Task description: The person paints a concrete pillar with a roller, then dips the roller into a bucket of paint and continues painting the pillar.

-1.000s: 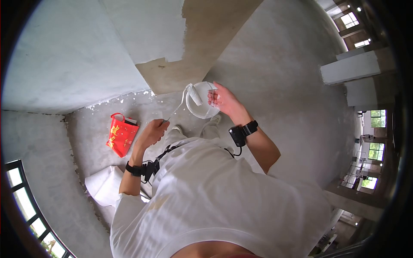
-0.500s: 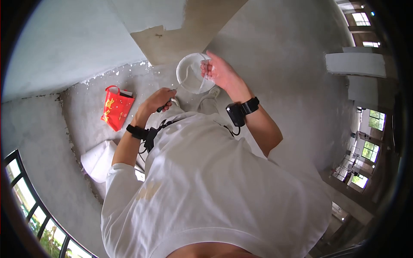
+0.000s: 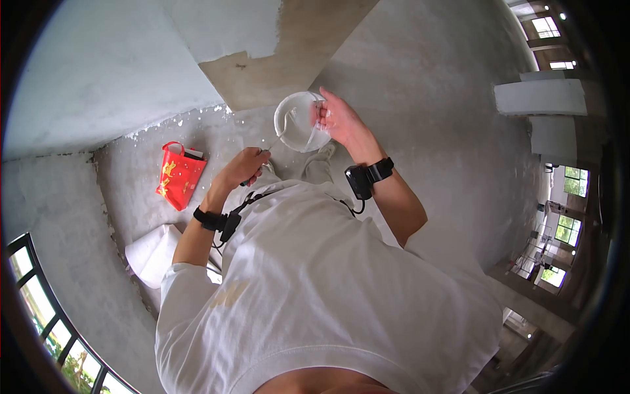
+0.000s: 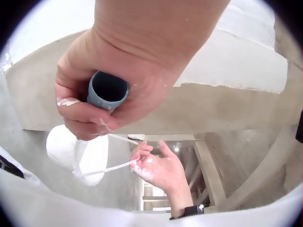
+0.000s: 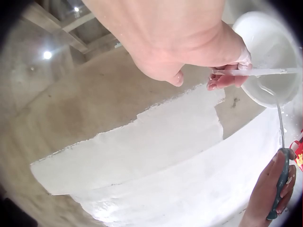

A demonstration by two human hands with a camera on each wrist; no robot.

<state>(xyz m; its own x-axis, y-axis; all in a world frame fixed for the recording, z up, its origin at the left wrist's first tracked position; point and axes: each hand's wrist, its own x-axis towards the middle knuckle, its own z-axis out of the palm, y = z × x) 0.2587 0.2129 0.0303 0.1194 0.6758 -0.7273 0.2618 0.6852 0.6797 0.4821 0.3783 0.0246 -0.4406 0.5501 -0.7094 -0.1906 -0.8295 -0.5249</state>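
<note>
My left hand (image 3: pixel 243 167) grips the dark blue-green handle (image 5: pixel 281 182) of a paint roller, its fingers wrapped around it. The hollow end of that handle faces the camera in the left wrist view. From it, a thin rod (image 5: pixel 280 123) runs into a white bucket (image 3: pixel 278 125); the roller's far end is hidden inside. My right hand (image 3: pixel 340 119) holds the bucket by its white strap handle (image 5: pixel 274 72), which lies across its curled fingers. White paint marks both hands. The thumb of the right hand stands away from the strap in the left wrist view.
A wall panel (image 5: pixel 161 137) in front is partly coated white, partly bare brown. On the floor, left of my legs, lie a red bag (image 3: pixel 180 176) and a white wrapped bundle (image 3: pixel 154 253). White spatters dot the floor along the wall's foot. A window (image 3: pixel 52 315) is at lower left.
The white roller sleeve, visible over the bucket's rim a second ago, has gone down into the bucket. Since half a second ago, more of the rod shows. Both hands keep their holds.
</note>
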